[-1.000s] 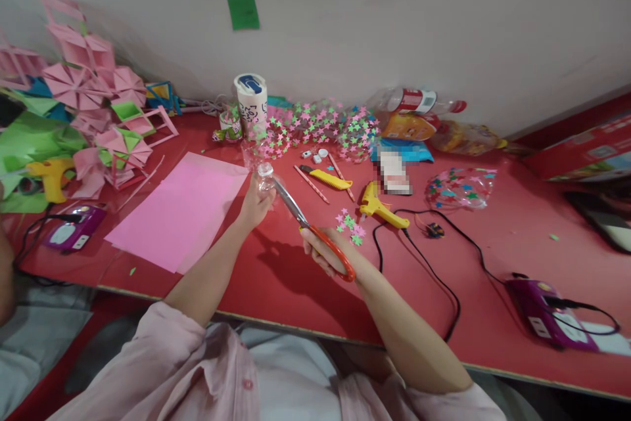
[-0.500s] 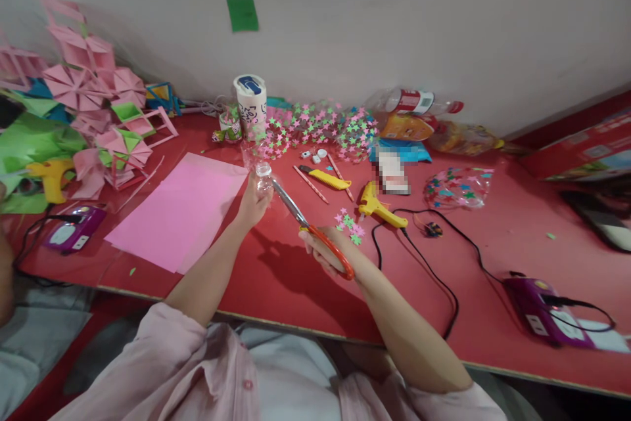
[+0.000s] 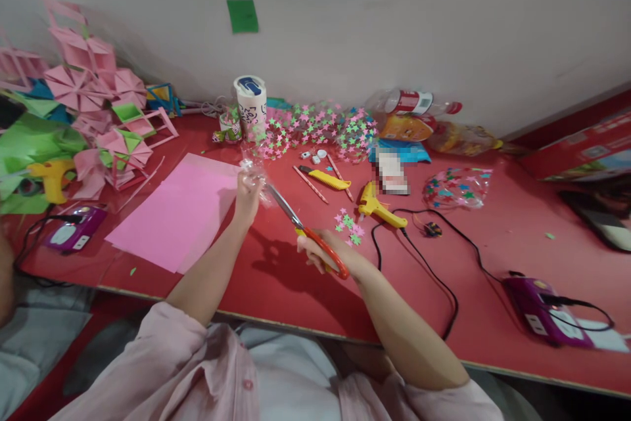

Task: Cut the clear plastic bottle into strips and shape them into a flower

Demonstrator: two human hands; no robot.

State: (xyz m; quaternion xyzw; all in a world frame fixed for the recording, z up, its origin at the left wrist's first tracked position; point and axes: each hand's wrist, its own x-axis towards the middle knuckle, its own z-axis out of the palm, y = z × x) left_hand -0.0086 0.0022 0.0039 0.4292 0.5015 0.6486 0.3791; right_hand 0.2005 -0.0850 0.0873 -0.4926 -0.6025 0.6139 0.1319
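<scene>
Clear plastic, the cut top of a small bottle by its look [image 3: 252, 170], is gripped in my left hand [image 3: 249, 196] above the right edge of the pink paper [image 3: 172, 211]. My right hand [image 3: 328, 251] is closed on the orange-handled scissors [image 3: 320, 247]. Their metal blades point up and left, with the tips close by the clear plastic; whether they touch it I cannot tell. Beyond my right hand lie loose pink and green paper stars [image 3: 351, 227], a yellow box cutter [image 3: 330, 178] and striped pink sticks [image 3: 311, 184].
A yellow glue gun [image 3: 379, 205] with a black cord rests right of the stars, its cord running near a purple power box [image 3: 547, 312]. A white tumbler [image 3: 251, 109] and star-decorated clear plastic [image 3: 320, 129] stand along the wall. Folded pink paper shapes [image 3: 93, 86] crowd the left.
My left hand has shifted slightly left and turned the clear plastic, so its round neck faces differently. The scissors have moved a little left with my right hand.
</scene>
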